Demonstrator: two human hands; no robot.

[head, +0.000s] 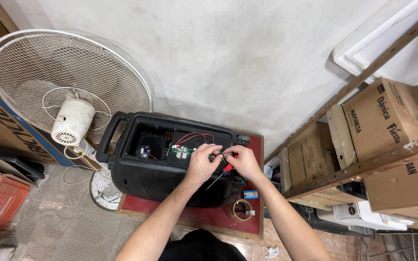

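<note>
Carefully, my left hand (pixel 202 163) pinches the thin, fragile green circuit board (pixel 186 151) by its edge at the black plastic speaker cabinet (pixel 170 159) opening; my right hand (pixel 243 162) clamps the light red-handled screwdriver (pixel 224 170)

Cluttered storeroom: shelved cardboard boxes (pixel 383 118)

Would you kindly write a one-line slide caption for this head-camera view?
Both hands, left and right, work a green circuit board inside an opened black speaker cabinet, a red-handled screwdriver in the right.
</note>
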